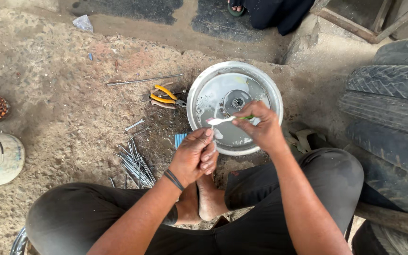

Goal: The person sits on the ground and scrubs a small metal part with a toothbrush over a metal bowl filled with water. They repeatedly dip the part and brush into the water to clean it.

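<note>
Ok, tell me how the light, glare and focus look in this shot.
Head view: soft, even daylight with only faint shadows under the hands; mild glare on the metal basin rim and its milky liquid; the right hand with the toothbrush and the left hand are sharp; straight lines bow slightly toward the edges, as at the tyres.

Soft, even daylight fills the scene; shadows are faint. The metal bowl [234, 107] beyond the fingers shows mild glare. Focus is sharp throughout, with slight wide-angle bending at the edges.
</note>
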